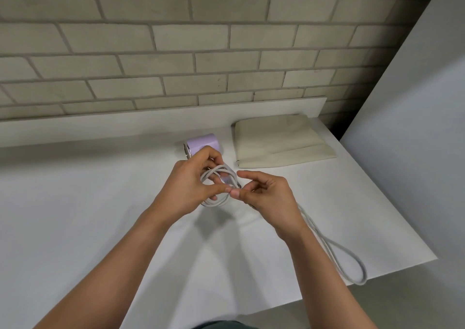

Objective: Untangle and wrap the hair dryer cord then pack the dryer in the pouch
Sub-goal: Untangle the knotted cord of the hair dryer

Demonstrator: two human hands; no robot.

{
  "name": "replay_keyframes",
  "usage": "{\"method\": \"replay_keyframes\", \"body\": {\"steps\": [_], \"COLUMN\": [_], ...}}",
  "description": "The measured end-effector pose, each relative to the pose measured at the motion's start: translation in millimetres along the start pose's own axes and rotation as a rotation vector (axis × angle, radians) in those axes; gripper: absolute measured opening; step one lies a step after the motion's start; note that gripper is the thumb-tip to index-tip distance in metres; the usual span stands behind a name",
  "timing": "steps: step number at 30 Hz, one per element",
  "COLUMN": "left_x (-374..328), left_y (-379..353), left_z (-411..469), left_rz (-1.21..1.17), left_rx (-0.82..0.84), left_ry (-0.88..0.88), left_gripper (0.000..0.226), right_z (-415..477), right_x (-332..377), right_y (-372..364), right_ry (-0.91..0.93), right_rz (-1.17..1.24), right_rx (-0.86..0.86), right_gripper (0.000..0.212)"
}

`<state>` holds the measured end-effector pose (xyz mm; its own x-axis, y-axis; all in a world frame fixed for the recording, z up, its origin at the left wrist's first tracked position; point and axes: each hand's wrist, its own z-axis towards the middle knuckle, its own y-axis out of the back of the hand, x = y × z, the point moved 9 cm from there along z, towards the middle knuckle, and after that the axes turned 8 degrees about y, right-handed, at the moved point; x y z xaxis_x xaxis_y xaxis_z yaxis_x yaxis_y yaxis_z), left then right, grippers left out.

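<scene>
Plainly, the cord (215, 204) was only part-wound. Several coils were held in the grip of the left hand (188, 185), whose fingers were curled round them just at 6 o'clock of the lilac hair dryer (205, 143), which was set on the white surface (100, 203). The strand leaving the coils appeared to be pinched between thumb and forefinger of the right hand (268, 195), with the other fingers loosely bent. From that grip the unwound slack was laid out toward 5 o'clock, its long axis run to a doubled loop near the surface's edge. The right hand was therefore judged the nearer one to feed it in. The cream pouch (276, 140) was seen flat at 1 o'clock of the hands, apart from the dryer. No brand, label or writing could be read.
</scene>
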<state>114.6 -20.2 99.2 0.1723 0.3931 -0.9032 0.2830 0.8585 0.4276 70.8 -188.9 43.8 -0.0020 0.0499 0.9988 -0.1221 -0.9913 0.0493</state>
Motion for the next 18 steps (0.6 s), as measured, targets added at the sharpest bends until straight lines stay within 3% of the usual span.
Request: {"method": "replay_keyframes", "body": {"steps": [6, 10, 14, 18], "left_x": [-3.0, -3.2, 5.1, 13.8], "left_y": [0.4, 3.4, -5.2, -12.2], "left_z": [-7.6, -6.9, 2.9, 1.9], "left_rz": [-0.066, 0.06, 0.437, 0.404], "left_rx": [-0.049, -0.091, 0.107, 0.241], "left_ry": [-0.017, -0.004, 0.064, 0.16], "left_gripper": [0.022, 0.021, 0.019, 0.022], "right_z": [0.1, 5.6, 5.2, 3.5], "right_x": [6.4, 5.3, 8.0, 13.2], "right_y": [-3.2, -1.0, -8.1, -15.2], "right_ry": [-0.007, 0.039, 0.123, 0.177], "right_rz": [-0.018, -0.324, -0.52, -0.649], "right_rx": [0.041, 0.0, 0.007, -0.01], "right_gripper": [0.013, 0.013, 0.012, 0.011]}}
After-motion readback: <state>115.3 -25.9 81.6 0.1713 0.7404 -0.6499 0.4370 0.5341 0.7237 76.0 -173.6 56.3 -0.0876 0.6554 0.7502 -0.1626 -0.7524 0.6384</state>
